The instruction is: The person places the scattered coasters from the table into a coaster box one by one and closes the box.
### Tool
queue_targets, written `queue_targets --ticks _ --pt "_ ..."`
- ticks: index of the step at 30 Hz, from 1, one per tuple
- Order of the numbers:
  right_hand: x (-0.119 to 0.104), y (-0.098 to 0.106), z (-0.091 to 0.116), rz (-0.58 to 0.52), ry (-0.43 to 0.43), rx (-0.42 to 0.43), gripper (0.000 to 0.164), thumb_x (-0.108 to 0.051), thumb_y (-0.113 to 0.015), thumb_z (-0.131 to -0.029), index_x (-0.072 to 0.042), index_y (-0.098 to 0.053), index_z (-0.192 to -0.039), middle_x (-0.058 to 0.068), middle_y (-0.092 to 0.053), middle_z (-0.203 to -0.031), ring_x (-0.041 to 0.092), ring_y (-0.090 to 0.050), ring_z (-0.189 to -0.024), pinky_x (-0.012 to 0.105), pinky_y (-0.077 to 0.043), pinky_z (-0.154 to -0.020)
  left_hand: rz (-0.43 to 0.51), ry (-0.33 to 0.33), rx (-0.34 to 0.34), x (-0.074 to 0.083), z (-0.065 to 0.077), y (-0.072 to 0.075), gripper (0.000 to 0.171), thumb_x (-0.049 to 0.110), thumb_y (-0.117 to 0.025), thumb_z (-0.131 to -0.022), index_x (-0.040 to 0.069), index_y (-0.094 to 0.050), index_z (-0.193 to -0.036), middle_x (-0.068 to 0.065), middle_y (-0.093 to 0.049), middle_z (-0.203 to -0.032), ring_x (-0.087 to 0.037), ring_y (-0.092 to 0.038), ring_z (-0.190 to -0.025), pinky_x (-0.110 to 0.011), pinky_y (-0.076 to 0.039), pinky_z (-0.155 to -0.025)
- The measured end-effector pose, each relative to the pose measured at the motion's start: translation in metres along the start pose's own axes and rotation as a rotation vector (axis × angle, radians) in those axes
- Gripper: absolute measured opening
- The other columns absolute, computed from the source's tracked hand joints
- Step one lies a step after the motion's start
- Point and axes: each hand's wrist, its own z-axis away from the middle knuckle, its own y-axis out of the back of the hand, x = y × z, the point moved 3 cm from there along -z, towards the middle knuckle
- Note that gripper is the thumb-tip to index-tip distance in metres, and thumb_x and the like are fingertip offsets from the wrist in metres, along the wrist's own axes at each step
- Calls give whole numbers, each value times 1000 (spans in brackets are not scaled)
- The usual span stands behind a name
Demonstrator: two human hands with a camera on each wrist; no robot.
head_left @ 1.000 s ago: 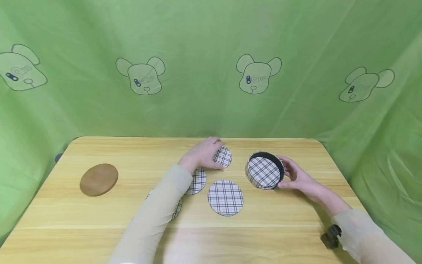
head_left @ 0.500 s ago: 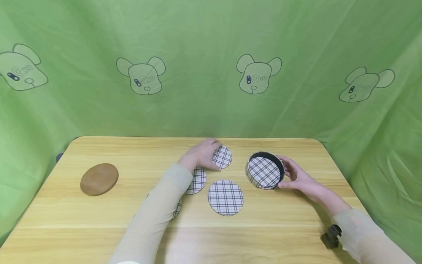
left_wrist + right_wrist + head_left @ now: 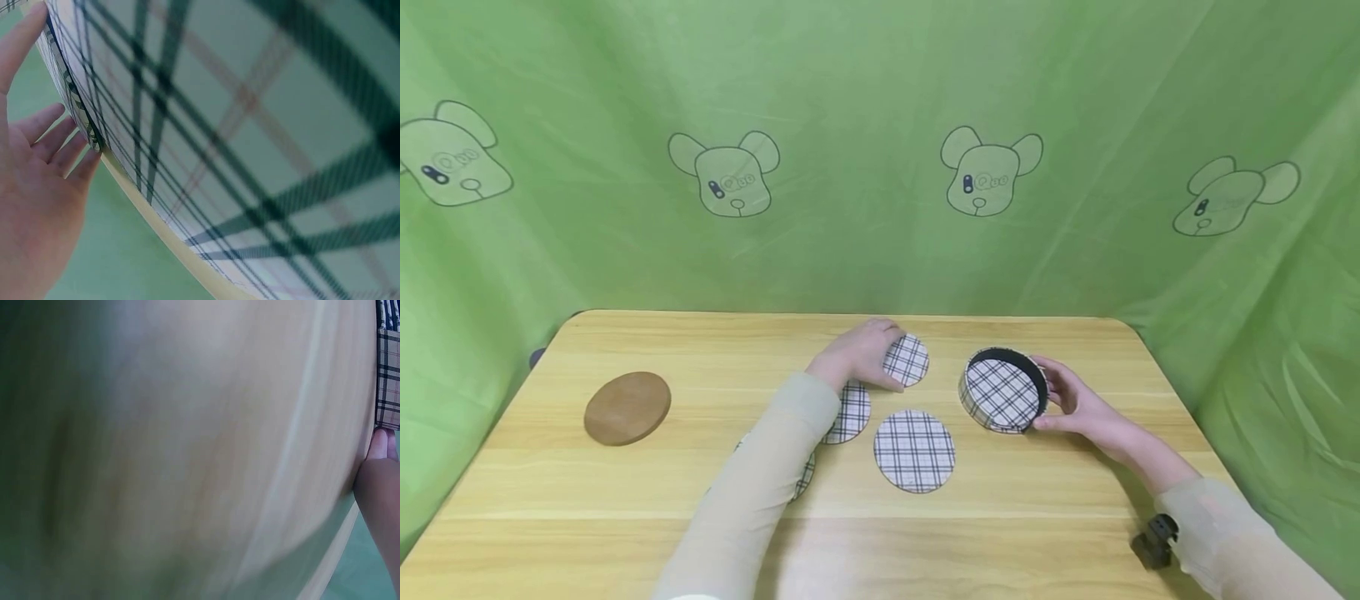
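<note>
My left hand [image 3: 861, 354] reaches to the far middle of the wooden table. Its thumb and fingers hold the left edge of a round plaid coaster [image 3: 907, 360], which lies flat. Close up, the left wrist view shows large plaid cloth [image 3: 244, 125] beside those fingers. At the right, my right hand [image 3: 1086, 408] grips a round, shallow coaster holder [image 3: 976, 410] by its right side, thumb at the front. The holder has a plaid outside, a black inner wall and a plaid bottom. Between the hands and nearer me lies another plaid coaster [image 3: 914, 452].
Another plaid coaster [image 3: 850, 414] lies partly under the left wrist, and one more coaster [image 3: 806, 477] is mostly hidden by the left sleeve. A brown round disc [image 3: 627, 408] lies at the left. Green cloth [image 3: 865, 250] hangs behind the wooden table [image 3: 1000, 533].
My left hand has drawn slightly to the left along the far coaster's edge, exposing a little more of it. The right hand and the coaster holder stay in place.
</note>
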Motion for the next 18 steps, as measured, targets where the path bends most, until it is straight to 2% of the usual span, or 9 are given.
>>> queue_targets --ticks 10,15,18 --pt "4 0 0 5 7 -2 100 6 -77 -88 0 -16 -167 18 -40 -154 -5 -52 -126 6 -42 -104 -9 -10 3 2 1 2 102 49 -88 -83 3 -41 -161 -14 -43 -168 -31 -36 -159 -40 -28 -135" --pt "3 0 0 1 14 0 99 7 -77 -88 1 -16 -167 6 -44 -150 -4 -52 -126 6 -42 -104 -22 -13 9 2 1 1 103 50 -88 -82 3 -41 -161 -14 -43 -168 -30 -35 -159 -40 -27 -135" --pt "2 0 0 0 16 2 100 7 -77 -87 1 -17 -167 8 -45 -150 -4 -52 -125 6 -42 -104 -44 -12 13 1 0 0 106 52 -89 -81 4 -39 -162 -14 -42 -169 -30 -34 -160 -40 -27 -136"
